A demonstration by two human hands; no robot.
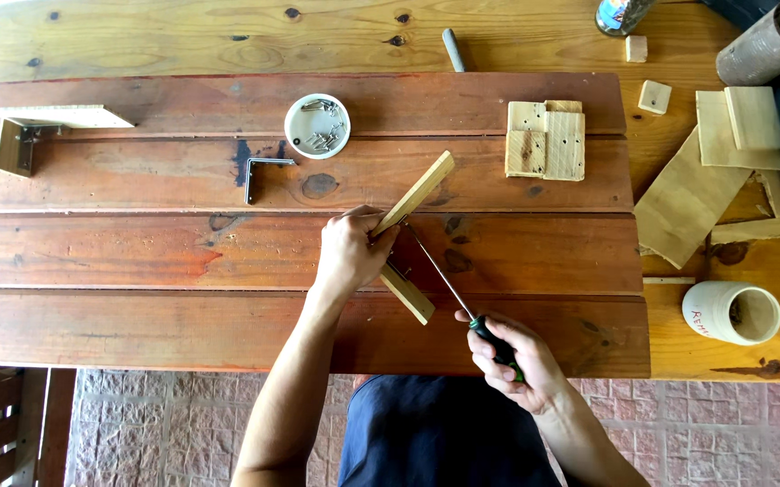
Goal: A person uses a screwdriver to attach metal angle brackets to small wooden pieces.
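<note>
Left hand (347, 252) grips two pale wooden strips joined at an angle (415, 194); beside them, right hand (516, 356) clenches a black-handled, long-shafted screwdriver (449, 280), tip at the joint.

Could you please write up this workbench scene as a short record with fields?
Setting: red-brown plank table seen from above
Left hand: steadies a pale wooden strip assembly on the table
Right hand: holds a screwdriver by its dark handle, tip at the joint of the wood
Fasteners: white round dish of screws
Hardware: metal angle bracket lying left of the hands
Finished piece: small shelf with bracket at far left
Spare wood: stack of pale blocks; offcuts at right
Other: white cup on its side
</note>
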